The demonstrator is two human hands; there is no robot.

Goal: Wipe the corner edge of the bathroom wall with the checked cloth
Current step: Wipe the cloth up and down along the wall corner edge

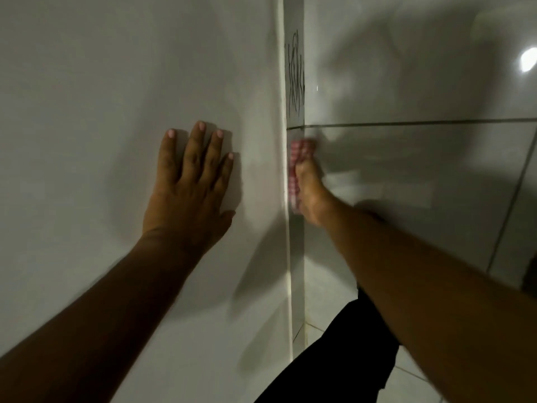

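The checked cloth (294,173), red and white and blurred, was seen bunched in the right hand (308,189), which was closed around it and pressed against the corner edge (295,257) of the bathroom wall, just right of the frame's centre. The cloth was held touching the narrow vertical strip of the corner, directly below a horizontal grout line (421,123) that was seen running off toward 3 o'clock across the glossy tiled wall (406,170). Dark scribbled marks (295,74) were visible on the same strip at about 12 o'clock from the cloth, apart from it. The left hand (190,187) was laid flat and fully open, fingers spread, on the plain white wall (116,97) toward 9 o'clock from the cloth, with nothing held in it. Both bare forearms were extended into the frame from 7 and 4 o'clock. A bright reflection of a light (527,60) was caught on the tiles at 2 o'clock. Dark clothing (343,359) and a patch of pale floor tile (406,385) were shown at about 5 o'clock, below the right forearm.
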